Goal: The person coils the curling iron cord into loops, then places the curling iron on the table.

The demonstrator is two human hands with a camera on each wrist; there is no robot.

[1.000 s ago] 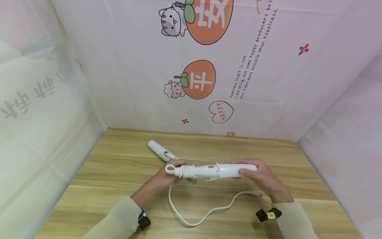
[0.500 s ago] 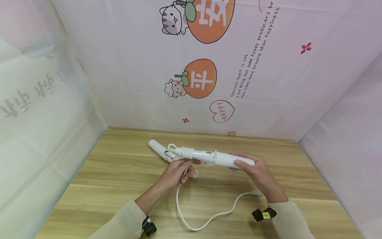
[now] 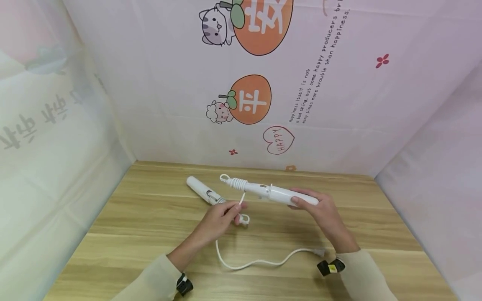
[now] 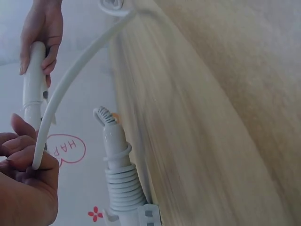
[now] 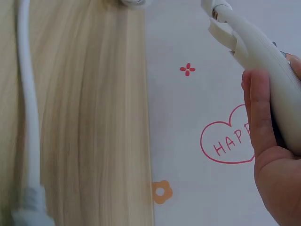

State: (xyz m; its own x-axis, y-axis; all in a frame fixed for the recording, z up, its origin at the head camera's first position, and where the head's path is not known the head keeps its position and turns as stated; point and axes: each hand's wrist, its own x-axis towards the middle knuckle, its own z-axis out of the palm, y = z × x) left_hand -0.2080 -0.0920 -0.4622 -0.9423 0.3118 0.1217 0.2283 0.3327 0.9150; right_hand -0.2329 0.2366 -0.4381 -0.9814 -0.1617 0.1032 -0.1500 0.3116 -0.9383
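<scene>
In the head view my right hand (image 3: 326, 213) grips the smooth thick end of a white hair iron (image 3: 260, 190), raised above the table. White cord is wound in several turns round its thin end, which has a small loop. My left hand (image 3: 215, 222) pinches the loose cord (image 4: 70, 77) just below those turns. A second white hair iron (image 3: 199, 188) lies at a slant behind my left hand, its middle hidden; the left wrist view shows cord coiled round its handle (image 4: 115, 146). From under the left hand the loose cord runs over the table to a plug (image 3: 319, 251).
The wooden table (image 3: 150, 251) ends at a printed cloth wall (image 3: 169, 125) at the back. More cloth hangs at the left (image 3: 56, 167) and right. The plug lies close to my right wrist band (image 3: 331, 267).
The held hair iron has risen and its wound end tilted upward. My left hand has gone from under the wound end to pinching the cord, a short stretch of which now hangs off the coil.
</scene>
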